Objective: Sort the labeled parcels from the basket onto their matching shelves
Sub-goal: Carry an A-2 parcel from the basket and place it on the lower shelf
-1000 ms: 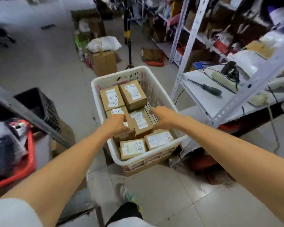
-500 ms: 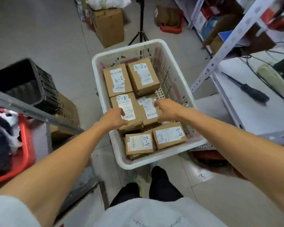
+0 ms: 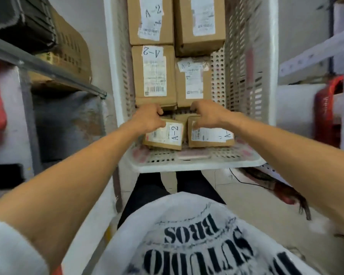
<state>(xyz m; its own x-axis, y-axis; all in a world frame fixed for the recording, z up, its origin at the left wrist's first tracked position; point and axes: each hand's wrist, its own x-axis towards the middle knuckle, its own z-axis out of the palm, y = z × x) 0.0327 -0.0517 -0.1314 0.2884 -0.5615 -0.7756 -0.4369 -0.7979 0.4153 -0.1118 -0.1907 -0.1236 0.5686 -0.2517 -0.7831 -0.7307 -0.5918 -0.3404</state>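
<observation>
your left hand (image 3: 147, 119) lies on the near-left parcel (image 3: 167, 135), labelled a-2, fingers curled over its far edge. your right hand (image 3: 208, 114) grips the near-right parcel (image 3: 211, 137) the same way; its label's digit is unclear. both fingertips are hidden behind the boxes. the two parcels sit side by side at the near edge of the white basket (image 3: 197, 164), with four more parcels (image 3: 154, 74) packed toward the far edge.
</observation>
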